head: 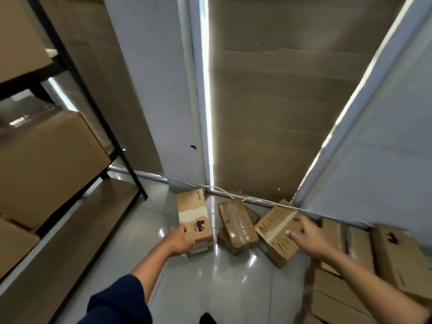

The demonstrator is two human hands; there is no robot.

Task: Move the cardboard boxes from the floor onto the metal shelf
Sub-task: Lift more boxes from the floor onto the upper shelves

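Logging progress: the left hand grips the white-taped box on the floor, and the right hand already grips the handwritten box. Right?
Not quite. In the head view the right hand is open, reaching over the handwritten box; the left hand does grip the white-taped box.

Bare glossy floor [233, 288] lies open in the middle — the metal shelf [98, 127] crowds the left, stacked cardboard boxes [350, 288] the right.

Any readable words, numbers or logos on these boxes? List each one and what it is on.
None reads with certainty.
Box with white tape, gripped by the left hand: small logo text and a black printed label, too blurred.
Box with handwriting, under the right hand: black marker digits, illegible.
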